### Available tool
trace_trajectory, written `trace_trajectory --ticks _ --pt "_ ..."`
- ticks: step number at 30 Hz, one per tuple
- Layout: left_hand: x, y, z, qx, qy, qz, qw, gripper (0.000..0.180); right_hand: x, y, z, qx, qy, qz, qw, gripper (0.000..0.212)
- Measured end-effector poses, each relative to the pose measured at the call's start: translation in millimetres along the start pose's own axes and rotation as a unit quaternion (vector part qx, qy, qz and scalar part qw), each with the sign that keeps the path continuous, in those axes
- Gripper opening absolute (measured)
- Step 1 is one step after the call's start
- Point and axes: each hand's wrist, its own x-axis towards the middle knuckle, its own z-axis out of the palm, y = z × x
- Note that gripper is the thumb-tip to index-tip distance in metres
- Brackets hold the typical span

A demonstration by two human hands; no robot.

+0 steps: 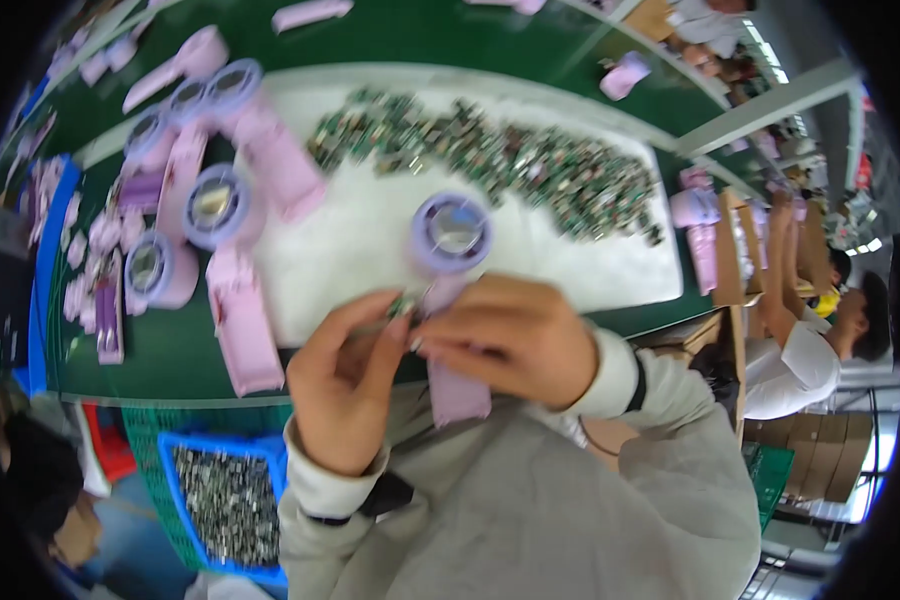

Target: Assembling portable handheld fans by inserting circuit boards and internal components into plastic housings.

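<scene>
While both forearms enter from the lower edge, a pink handheld fan (452, 300) is gripped at the picture's centre by the right hand (515, 340), whose fingers are closed around the fan's handle; the round lilac head stands toward twelve o'clock from that hand, and the lower end of the handle shows below it toward six o'clock. A small green circuit board (402, 304) is pinched between thumb and fingertips of the left hand (345, 385), held right against the fan's neck at about nine o'clock from the right hand. Whether the board touches the fan cannot be told, as the spot is blurred. A white mat (370, 240) is spread on the green table (170, 350) beyond the hands, and a long heap of small circuit boards (510, 160) is strewn across it toward one o'clock. More pink fans (220, 210) are piled at ten o'clock, some lying on the mat's edge and some on the table. A blue crate (175, 490) filled with small dark parts is seen at seven o'clock, below the table edge. Another person in a white shirt (795, 365) is seated at three o'clock, well apart from the hands.
</scene>
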Motion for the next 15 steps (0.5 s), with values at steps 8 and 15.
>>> trace_trajectory --ticks 8,15 --pt "-4 -4 1 -0.030 0.009 0.003 1.000 0.026 8 -7 -8 0.018 -0.002 0.074 0.997 0.018" --pt "-8 -6 0 0.014 -0.012 0.026 0.999 0.028 13 0 -13 -0.167 0.022 -0.081 0.982 0.024"
